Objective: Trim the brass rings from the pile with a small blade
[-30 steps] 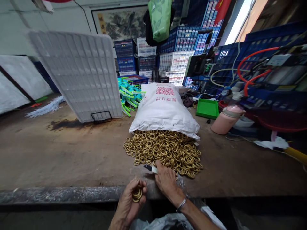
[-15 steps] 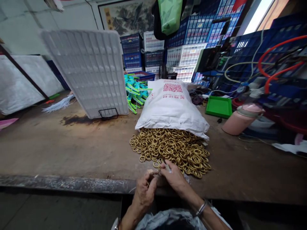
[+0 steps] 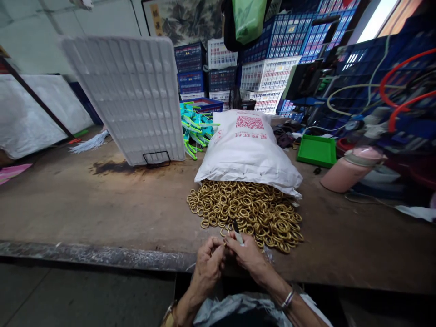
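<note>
My left hand (image 3: 208,263) is closed, thumb and fingers pinched at the table's front edge. Something tiny and gold-coloured shows at its fingertips, too small to make out. Close against it, my right hand (image 3: 248,255) is closed around a small knife-like tool (image 3: 239,237) with a dark end pointing away from me and a pale flat part by the fingers. The fingertips of both hands meet or nearly meet. Just beyond them lies a heap of brass-coloured rings (image 3: 245,211), spilling from the mouth of a white woven sack (image 3: 245,154) with red print.
A ribbed white plastic panel (image 3: 136,100) stands upright in a wire holder (image 3: 156,159) at left. Behind are teal and green pieces (image 3: 195,127) and stacked crates (image 3: 265,72). At right are a green tray (image 3: 316,151), a pink bottle (image 3: 350,170) and orange hoses (image 3: 391,86).
The view has shifted a little, so the table's things appear slightly further right. My left hand has turned slightly, its fingers more curled; the right still holds the tool.
</note>
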A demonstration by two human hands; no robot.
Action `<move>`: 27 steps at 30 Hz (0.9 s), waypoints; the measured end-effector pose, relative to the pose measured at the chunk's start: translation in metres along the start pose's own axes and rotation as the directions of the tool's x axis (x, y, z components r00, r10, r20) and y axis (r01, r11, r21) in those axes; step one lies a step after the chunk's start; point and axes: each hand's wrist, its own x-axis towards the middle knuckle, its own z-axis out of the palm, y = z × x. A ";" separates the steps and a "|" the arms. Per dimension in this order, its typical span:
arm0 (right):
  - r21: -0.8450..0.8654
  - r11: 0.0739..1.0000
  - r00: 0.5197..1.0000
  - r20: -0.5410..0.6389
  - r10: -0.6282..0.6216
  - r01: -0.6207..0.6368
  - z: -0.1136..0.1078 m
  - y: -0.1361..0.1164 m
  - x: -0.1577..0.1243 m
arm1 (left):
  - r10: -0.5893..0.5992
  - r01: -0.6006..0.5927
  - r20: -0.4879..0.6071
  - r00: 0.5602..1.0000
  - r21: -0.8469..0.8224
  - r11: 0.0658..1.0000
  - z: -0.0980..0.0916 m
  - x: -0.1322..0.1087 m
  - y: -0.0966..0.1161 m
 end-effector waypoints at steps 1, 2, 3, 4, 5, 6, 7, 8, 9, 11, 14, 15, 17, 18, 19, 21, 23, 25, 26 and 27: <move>-0.026 1.000 1.000 -0.011 -0.016 0.016 0.000 0.001 0.001 | -0.034 0.034 0.001 0.999 -0.024 0.999 0.000 0.000 -0.001; -0.054 0.998 0.999 -0.023 -0.033 0.032 0.000 0.002 0.002 | -0.053 0.053 0.006 0.999 -0.036 0.998 0.000 0.000 -0.002; -0.081 0.995 0.998 -0.034 -0.052 0.049 0.000 0.002 0.003 | -0.062 0.063 0.015 0.998 -0.040 0.997 -0.001 0.000 -0.003; -0.106 0.992 0.996 -0.043 -0.072 0.067 0.000 0.001 0.003 | -0.068 0.069 0.030 0.997 -0.039 0.997 -0.001 0.000 -0.005; -0.127 0.988 0.995 -0.045 -0.089 0.083 0.000 0.001 0.003 | -0.075 0.077 0.046 0.996 -0.035 0.996 -0.002 0.000 -0.006; -0.144 0.985 0.994 -0.045 -0.101 0.094 0.000 0.000 0.002 | -0.083 0.085 0.057 0.995 -0.030 0.996 -0.002 0.000 -0.006; -0.159 0.982 0.994 -0.042 -0.105 0.097 0.000 -0.001 0.002 | -0.091 0.093 0.064 0.994 -0.029 0.995 -0.003 -0.001 -0.007; -0.173 0.980 0.994 -0.037 -0.104 0.096 0.000 -0.002 0.001 | -0.097 0.100 0.066 0.993 -0.034 0.994 -0.003 -0.001 -0.007; -0.185 0.978 0.995 -0.031 -0.100 0.093 0.000 -0.003 0.000 | -0.101 0.104 0.066 0.993 -0.043 0.994 -0.004 -0.002 -0.007; -0.208 0.974 0.996 -0.014 -0.092 0.088 0.002 -0.004 -0.001 | -0.106 0.111 0.069 0.992 -0.067 0.992 -0.004 -0.003 -0.007; -0.226 0.969 0.995 0.017 -0.095 0.096 0.003 -0.005 -0.002 | -0.113 0.122 0.090 0.990 -0.103 0.987 -0.005 -0.007 -0.004; -0.234 0.967 0.995 0.023 -0.101 0.104 0.003 -0.005 -0.001 | -0.114 0.125 0.099 0.989 -0.117 0.985 -0.005 -0.008 -0.003; -0.275 0.953 0.992 0.010 -0.128 0.126 0.001 -0.004 0.001 | -0.112 0.127 0.106 0.988 -0.147 0.981 -0.005 -0.009 -0.001; -0.314 0.939 0.988 -0.010 -0.151 0.141 0.000 -0.003 0.002 | -0.110 0.126 0.106 0.988 -0.161 0.979 -0.006 -0.010 0.000; -0.365 0.918 0.982 -0.037 -0.183 0.157 -0.002 -0.001 0.003 | -0.106 0.123 0.103 0.989 -0.171 0.978 -0.006 -0.010 0.001; -0.490 0.850 0.963 -0.068 -0.261 0.196 -0.004 0.002 0.003 | -0.098 0.114 0.093 0.991 -0.182 0.977 -0.008 -0.009 0.003; -0.602 0.765 0.949 -0.036 -0.315 0.231 -0.006 0.006 0.001 | -0.090 0.104 0.081 0.993 -0.181 0.978 -0.010 -0.007 0.005; -0.679 0.686 0.945 0.033 -0.326 0.261 -0.005 0.009 -0.002 | -0.085 0.095 0.066 0.994 -0.171 0.981 -0.011 -0.005 0.005; -0.708 0.652 0.943 0.063 -0.327 0.273 -0.004 0.010 -0.004 | -0.083 0.092 0.060 0.995 -0.164 0.982 -0.012 -0.004 0.005; -0.732 0.620 0.941 0.085 -0.328 0.283 -0.003 0.010 -0.005 | -0.082 0.089 0.054 0.995 -0.156 0.984 -0.012 -0.004 0.005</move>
